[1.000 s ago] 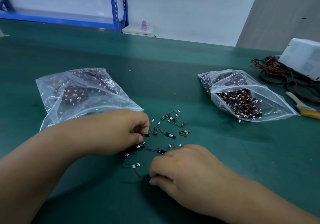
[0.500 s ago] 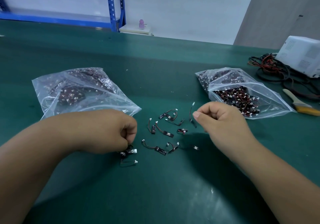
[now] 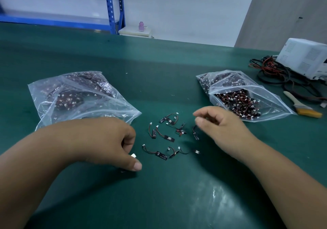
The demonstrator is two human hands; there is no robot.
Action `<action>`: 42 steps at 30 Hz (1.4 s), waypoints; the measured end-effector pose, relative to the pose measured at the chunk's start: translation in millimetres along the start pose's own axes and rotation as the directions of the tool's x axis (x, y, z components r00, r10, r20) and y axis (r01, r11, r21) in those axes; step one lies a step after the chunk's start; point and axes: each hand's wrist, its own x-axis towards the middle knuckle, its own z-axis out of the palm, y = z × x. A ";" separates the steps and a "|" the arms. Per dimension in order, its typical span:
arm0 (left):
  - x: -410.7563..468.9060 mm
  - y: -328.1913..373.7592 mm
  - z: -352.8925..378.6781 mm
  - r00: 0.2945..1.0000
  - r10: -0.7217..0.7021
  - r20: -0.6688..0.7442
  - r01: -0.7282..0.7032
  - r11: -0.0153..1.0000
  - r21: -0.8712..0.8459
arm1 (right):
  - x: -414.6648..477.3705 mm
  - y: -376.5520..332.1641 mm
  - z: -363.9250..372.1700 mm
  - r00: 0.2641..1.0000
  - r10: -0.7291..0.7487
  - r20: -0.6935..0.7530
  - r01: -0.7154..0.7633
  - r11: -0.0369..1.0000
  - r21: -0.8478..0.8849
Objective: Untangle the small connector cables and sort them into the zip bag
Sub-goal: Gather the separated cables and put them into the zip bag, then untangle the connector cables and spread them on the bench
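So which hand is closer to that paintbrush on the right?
The right hand. It is left of the brush, with the open zip bag between them. The left hand sits beyond the loose cables, farther off, pinching a connector cable.

Green table (image 3: 159,66): bags (image 3: 79,96), cables (image 3: 164,136), brush (image 3: 300,106)

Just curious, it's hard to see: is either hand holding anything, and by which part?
The left hand grips a cable in curled fingers. Only its white plug shows, so the exact spot is hidden. The right hand is blurred: cannot tell.
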 end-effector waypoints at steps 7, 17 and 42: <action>4.0 1.0 5.1 0.999 -0.028 -0.030 0.029 0.998 0.052 | -12.6 -5.8 26.2 0.914 -0.016 0.405 0.177 0.915 -0.362; 6.0 2.8 6.0 0.999 -0.034 -0.039 0.037 0.994 0.103 | 17.2 -33.6 86.2 0.963 -0.038 0.268 0.185 0.816 -0.548; 16.7 3.4 14.1 0.979 0.070 -0.194 -0.032 0.981 0.190 | 13.9 -3.1 40.8 0.982 -0.164 0.093 0.181 0.679 -0.711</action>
